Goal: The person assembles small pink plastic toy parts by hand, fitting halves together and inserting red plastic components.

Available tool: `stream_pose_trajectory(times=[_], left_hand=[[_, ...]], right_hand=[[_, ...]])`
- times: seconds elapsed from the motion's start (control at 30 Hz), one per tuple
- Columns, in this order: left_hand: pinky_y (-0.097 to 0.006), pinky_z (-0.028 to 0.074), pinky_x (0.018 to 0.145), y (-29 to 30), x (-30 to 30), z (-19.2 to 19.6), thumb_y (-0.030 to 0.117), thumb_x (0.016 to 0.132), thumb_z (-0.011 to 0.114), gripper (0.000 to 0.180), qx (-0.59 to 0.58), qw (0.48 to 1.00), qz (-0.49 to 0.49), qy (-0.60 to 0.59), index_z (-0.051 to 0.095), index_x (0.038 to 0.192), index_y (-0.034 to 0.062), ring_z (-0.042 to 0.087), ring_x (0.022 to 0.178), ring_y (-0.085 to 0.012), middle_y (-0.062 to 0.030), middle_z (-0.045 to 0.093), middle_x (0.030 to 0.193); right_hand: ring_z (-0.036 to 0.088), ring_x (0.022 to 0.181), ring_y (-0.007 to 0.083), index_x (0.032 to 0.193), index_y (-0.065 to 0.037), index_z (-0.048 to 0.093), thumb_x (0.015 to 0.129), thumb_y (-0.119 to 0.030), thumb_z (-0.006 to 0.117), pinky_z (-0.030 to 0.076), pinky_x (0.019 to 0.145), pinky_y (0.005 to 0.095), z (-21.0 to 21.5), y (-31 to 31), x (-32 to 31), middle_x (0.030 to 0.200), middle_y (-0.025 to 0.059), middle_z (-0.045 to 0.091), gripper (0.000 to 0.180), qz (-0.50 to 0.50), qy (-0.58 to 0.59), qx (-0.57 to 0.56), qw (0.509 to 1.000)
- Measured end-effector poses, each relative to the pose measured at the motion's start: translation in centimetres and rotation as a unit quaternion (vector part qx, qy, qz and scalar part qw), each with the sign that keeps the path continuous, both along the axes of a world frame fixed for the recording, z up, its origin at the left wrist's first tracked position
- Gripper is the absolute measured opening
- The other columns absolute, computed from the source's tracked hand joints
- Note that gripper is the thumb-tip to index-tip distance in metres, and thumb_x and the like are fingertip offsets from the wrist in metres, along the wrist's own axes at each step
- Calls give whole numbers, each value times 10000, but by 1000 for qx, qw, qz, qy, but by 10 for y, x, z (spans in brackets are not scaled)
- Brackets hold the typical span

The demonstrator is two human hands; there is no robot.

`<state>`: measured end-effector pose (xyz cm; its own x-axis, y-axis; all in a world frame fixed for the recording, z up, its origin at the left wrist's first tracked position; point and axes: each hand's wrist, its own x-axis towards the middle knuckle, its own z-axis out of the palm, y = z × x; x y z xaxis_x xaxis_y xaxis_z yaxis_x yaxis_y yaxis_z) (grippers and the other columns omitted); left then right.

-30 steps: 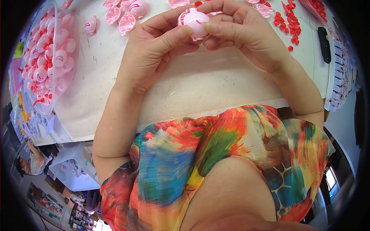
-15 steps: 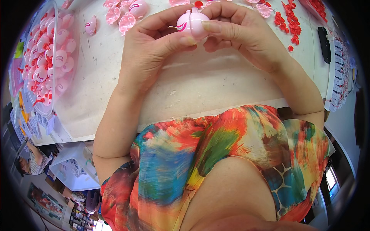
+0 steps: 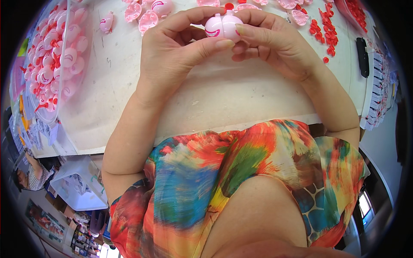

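Note:
Above the table's middle, both hands hold a glossy pink plastic toy piece. It has two rounded parts meeting at a seam, small nubs on top and magenta curved marks. My left hand grips its left side, thumb along the lower front and fingers curled behind. On the other side, my right hand pinches it with thumb and fingers. Parts of the piece are hidden by my fingers. Beyond my left hand lie pink shell halves. One small pink piece rests alone farther left.
A clear tub at the left holds many pink balls with red parts. Small red plastic pieces lie scattered at the right, near a black bar-shaped object. Another person is at lower left, near a white plastic bin.
The toy piece has turned in my hands: its seam now shows as a deeper groove, and a magenta mark appears on its right part. Both hands sit slightly lower in the picture.

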<state>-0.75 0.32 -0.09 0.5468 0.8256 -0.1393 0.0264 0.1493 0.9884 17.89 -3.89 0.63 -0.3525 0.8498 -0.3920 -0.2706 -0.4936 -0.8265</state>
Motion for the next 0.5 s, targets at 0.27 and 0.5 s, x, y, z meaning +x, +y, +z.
stream_pose_trajectory(times=[0.27,0.5], left_hand=[[-275,476,758,4,-1,2,14,769,577,406,-77,988,41,-127,461,1158,-10,553,806,-119,-33,526,893],[-221,490,655,4,0,4,-36,699,637,424,-130,983,48,-123,506,1102,-17,572,732,-108,-51,581,838]], right_hand=[[576,801,133,1029,-32,494,818,-117,565,477,734,263,10,0,8,907,65,574,238,-68,148,-21,986],[593,742,105,1064,-30,482,854,-244,501,506,703,274,7,-1,5,880,53,582,301,-107,73,-12,991]])
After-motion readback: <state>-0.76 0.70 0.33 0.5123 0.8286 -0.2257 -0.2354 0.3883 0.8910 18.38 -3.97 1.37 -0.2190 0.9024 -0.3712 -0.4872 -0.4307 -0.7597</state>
